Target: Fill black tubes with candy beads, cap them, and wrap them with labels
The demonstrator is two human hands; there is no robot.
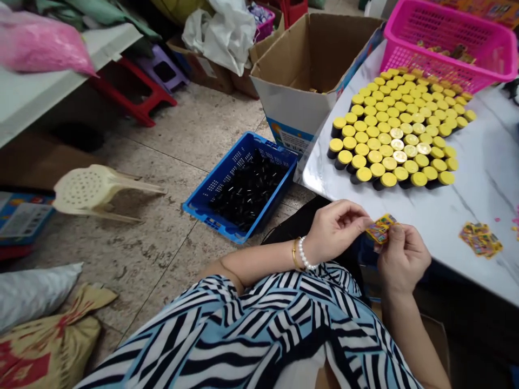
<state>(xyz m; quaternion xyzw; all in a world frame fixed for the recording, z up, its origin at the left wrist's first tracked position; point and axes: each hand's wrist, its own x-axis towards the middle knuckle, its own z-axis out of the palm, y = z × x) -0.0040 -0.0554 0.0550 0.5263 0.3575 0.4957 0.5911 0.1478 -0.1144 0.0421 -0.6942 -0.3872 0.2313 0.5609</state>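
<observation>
Both of my hands hold one small colourful sticker sheet (381,228) at the near edge of the white marble table (482,178). My left hand (334,229) pinches its left side, and my right hand (401,258) pinches its right side with thumb and fingers closed. Farther back on the table stands a dense cluster of black containers with yellow lids (399,129); several in the middle carry shiny stickers (405,148). A small pile of the same stickers (481,239) lies on the table to the right of my hands.
A pink basket (486,38) sits at the table's far end. An open cardboard box (308,59) and a blue crate (211,189) of black parts stand on the floor to the left. An overturned cream stool (95,189) and sacks (48,335) lie farther left.
</observation>
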